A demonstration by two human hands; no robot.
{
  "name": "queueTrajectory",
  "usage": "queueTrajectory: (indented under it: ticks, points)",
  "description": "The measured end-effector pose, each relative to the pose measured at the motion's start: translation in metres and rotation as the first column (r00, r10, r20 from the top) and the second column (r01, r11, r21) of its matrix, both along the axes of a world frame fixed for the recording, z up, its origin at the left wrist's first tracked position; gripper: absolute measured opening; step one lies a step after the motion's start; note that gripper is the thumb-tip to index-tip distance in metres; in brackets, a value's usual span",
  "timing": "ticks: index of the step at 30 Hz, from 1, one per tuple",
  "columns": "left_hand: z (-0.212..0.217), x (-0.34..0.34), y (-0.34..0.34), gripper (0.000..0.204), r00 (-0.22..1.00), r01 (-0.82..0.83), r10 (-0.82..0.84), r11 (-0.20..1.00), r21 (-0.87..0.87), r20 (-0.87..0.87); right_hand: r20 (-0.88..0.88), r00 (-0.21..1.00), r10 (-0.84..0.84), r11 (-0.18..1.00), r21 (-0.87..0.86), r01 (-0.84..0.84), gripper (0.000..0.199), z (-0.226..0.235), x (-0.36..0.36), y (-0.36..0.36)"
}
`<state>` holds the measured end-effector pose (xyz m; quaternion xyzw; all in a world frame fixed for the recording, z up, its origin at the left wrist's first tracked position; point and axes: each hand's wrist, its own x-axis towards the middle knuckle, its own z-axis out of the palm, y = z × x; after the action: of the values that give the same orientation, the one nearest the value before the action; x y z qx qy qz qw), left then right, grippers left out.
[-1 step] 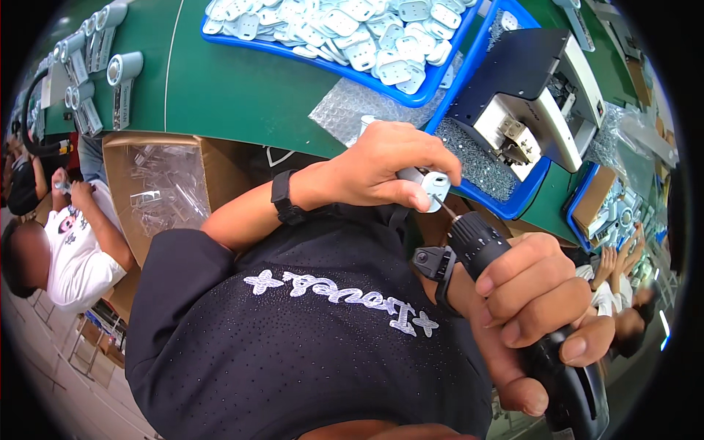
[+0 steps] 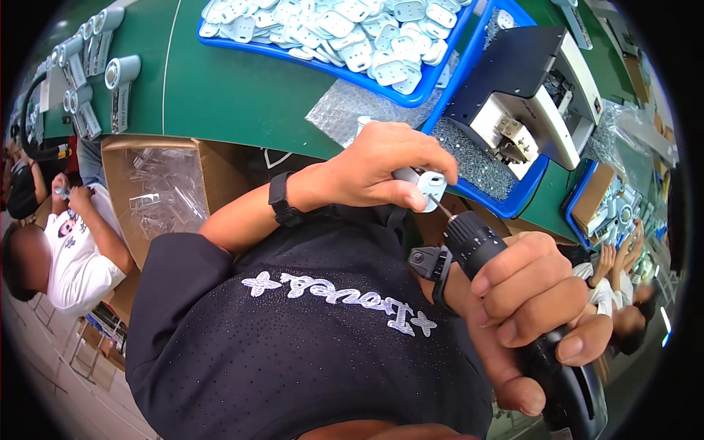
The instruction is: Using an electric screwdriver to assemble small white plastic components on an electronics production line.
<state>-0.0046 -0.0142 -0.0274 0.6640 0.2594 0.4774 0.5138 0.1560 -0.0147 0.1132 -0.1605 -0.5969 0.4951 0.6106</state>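
My left hand (image 2: 392, 165) is closed round a pale handheld fan, mostly hidden by the fingers. Its white end plate (image 2: 434, 183), with a slot and small holes, faces right between thumb and forefinger. My right hand (image 2: 532, 293) wraps round a black electric screwdriver (image 2: 473, 238), tilted up to the left. The thin bit reaches the end plate at one of its holes; whether a screw sits on the tip is too small to tell. Above, a blue tray (image 2: 301, 57) holds a heap of similar white plates.
Right of the hands, a black-and-white screw feeder (image 2: 506, 70) stands in a blue bin (image 2: 506, 209) of loose screws. Bubble wrap (image 2: 334, 110) lies on the green table (image 2: 235, 95). Fans (image 2: 121, 84) stand far left; a carton (image 2: 117, 165) holds clear plastic pieces. Co-workers sit on both sides.
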Motion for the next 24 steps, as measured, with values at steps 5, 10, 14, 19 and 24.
queueTrajectory:
  ticks: [5,10,14,19,24]
  points:
    - [-0.001,-0.004,0.001,0.075,1.0,0.011,-0.011,1.0,-0.017,-0.01,-0.078,0.989,-0.127,0.99,0.046,0.131,0.052,-0.009,-0.011,-0.016]
    - [-0.001,-0.003,0.0,0.08,0.999,-0.004,0.006,0.998,0.057,-0.037,-0.094,0.919,-0.382,0.924,-0.001,0.384,0.047,0.004,0.004,-0.012]
    - [-0.009,0.005,0.002,0.076,1.0,0.013,-0.012,0.986,0.164,-0.003,0.045,0.837,-0.545,0.833,-0.083,0.547,0.031,-0.044,0.064,0.04]
    - [-0.002,-0.003,0.001,0.072,0.994,0.013,0.007,0.983,0.181,-0.107,0.151,0.842,-0.518,0.806,-0.244,0.54,0.027,-0.047,0.051,0.036]
    - [-0.004,0.0,0.0,0.071,0.994,0.044,-0.029,0.987,0.153,-0.103,-0.112,0.968,-0.227,0.972,-0.091,0.217,0.041,0.005,0.04,-0.016]
